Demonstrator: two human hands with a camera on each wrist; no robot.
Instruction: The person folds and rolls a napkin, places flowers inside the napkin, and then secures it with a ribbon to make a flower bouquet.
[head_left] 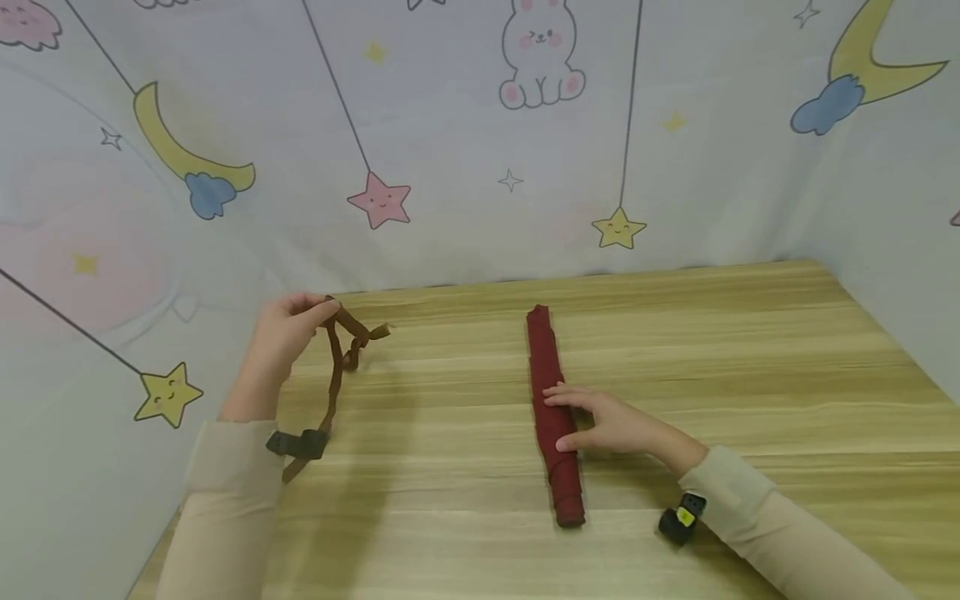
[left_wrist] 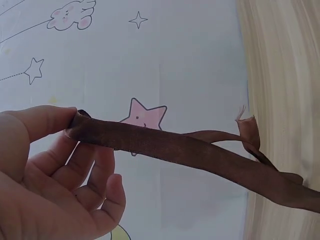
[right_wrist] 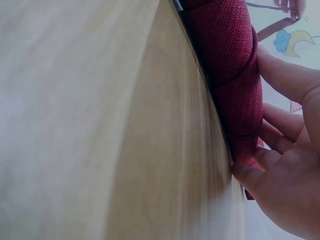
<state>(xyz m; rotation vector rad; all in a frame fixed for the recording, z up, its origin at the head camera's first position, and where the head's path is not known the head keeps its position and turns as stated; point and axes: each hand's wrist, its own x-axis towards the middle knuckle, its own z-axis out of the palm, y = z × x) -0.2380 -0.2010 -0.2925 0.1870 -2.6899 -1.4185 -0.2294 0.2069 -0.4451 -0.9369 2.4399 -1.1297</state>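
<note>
My left hand [head_left: 279, 337] is raised over the left side of the table and pinches a brown ribbon [left_wrist: 175, 148] between thumb and forefinger. The ribbon hangs down in a loop, with a loose twisted end and a frayed tip; its lower part passes behind the wrist camera. A dark red fabric roll [head_left: 546, 367], long and narrow with overlapping wraps, lies lengthwise at mid-table. On its right side rests my right hand [head_left: 615, 425], with spread, relaxed fingers and thumb touching the cloth. In the right wrist view the roll [right_wrist: 235, 85] shows a coarse weave.
The wood-grain table [head_left: 750, 358] spreads under both hands. A pale curtain [head_left: 465, 133] printed with stars, moons and a rabbit stands behind the table and along its sides. Small black cameras are strapped to both wrists.
</note>
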